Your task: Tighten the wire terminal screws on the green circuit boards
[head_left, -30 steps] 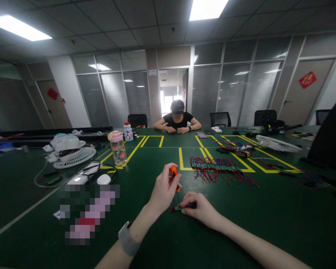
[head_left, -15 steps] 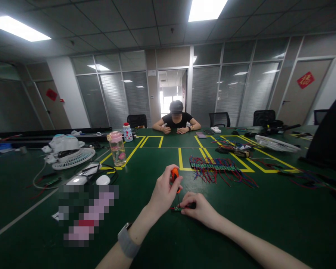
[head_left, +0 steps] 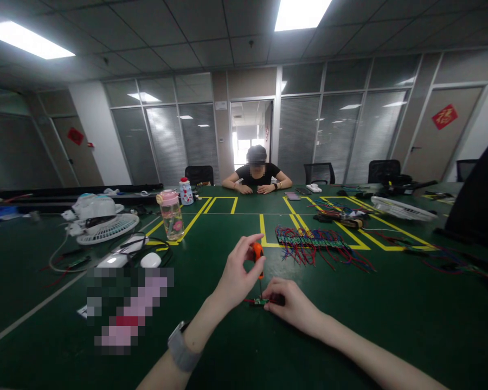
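Hiding 1 end of PCB (head_left: 259, 303): R grip (head_left: 290, 302)

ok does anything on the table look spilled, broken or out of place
No spill or damage shows. The wires on the row of boards splay untidily; the pixelated patch at left can't be judged. The screwdriver and small board look normal.

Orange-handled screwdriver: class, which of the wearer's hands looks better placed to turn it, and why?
Probably the left hand: it holds the screwdriver, shaft pointing down at the green circuit board, while the right hand pinches the board's end.
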The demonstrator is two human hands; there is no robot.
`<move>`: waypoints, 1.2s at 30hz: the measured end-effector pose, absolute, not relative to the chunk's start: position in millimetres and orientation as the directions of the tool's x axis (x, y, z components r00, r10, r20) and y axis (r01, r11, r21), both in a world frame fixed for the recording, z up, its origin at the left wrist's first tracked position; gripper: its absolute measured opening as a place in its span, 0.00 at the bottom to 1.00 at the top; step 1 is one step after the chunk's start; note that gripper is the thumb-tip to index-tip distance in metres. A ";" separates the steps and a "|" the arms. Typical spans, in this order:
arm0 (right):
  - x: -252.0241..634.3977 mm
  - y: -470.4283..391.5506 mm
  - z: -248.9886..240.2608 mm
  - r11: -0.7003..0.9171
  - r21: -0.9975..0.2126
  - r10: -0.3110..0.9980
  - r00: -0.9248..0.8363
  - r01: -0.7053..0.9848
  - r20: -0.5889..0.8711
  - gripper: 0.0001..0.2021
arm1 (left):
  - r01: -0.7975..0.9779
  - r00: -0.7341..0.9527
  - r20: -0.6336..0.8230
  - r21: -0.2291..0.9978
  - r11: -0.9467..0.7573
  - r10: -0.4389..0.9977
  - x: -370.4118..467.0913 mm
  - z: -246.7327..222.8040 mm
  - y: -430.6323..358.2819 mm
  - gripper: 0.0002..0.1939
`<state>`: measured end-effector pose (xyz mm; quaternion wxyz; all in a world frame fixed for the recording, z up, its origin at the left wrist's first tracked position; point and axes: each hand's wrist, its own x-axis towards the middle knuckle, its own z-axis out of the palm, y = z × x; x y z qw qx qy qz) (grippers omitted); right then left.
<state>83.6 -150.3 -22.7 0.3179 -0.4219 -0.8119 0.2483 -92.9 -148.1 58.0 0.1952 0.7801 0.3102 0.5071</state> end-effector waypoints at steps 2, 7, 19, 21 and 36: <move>83.9 -151.5 -21.5 0.542 -0.637 0.833 -0.450 0.548 0.321 0.09 | 0.286 0.286 0.685 0.607 -0.742 0.670 -92.1 57.1 -147.9 0.15; 84.6 -151.6 -20.4 0.535 -0.656 0.834 -0.455 0.532 0.311 0.08 | 0.366 0.147 0.770 0.541 -0.757 0.621 -86.2 49.7 -148.3 0.12; 85.4 -151.3 -21.7 0.537 -0.670 0.832 -0.449 0.512 0.325 0.08 | 0.269 0.190 0.721 0.615 -0.742 0.667 -85.5 48.1 -152.7 0.17; 85.0 -150.8 -21.3 0.540 -0.670 0.830 -0.457 0.510 0.321 0.07 | 0.224 0.163 0.706 0.653 -0.723 0.689 -86.1 49.4 -150.6 0.16; 92.2 -148.0 -25.2 0.578 -0.646 0.795 -0.523 0.499 0.306 0.08 | 0.196 0.207 0.666 0.690 -0.697 0.717 -85.6 49.6 -148.7 0.16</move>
